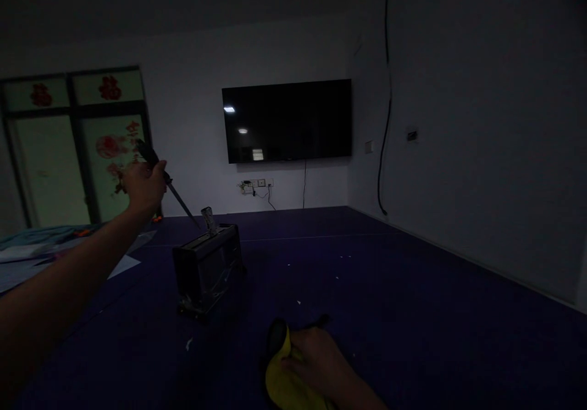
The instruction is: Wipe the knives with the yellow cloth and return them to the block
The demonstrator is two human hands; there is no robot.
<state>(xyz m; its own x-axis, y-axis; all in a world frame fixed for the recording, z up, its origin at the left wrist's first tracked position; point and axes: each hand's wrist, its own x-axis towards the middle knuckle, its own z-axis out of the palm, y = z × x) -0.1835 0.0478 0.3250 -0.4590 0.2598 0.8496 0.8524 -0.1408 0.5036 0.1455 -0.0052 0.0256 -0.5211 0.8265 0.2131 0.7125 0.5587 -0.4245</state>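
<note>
My left hand (142,184) is raised at the left, its fingers closed round a long, thin, pointed tool (182,204) with a black handle. The tool slants down to the right, its tip just over the top of a dark box (206,267) with a glossy front; whether they touch I cannot tell. A clear, upright piece (209,221) sticks up from that box. Low in the middle, my right hand (318,359) grips a soft yellow item (287,382) with a black edge, partly hidden by the fingers. Dim light hides the tool's exact kind.
A purple-covered table (389,312) spreads ahead with small white scraps on it. Papers (27,269) and cloth lie at the left. Beyond are a wall-mounted television (288,123), sockets (257,184), a hanging black cable (384,147) and a door (43,165) with red decorations.
</note>
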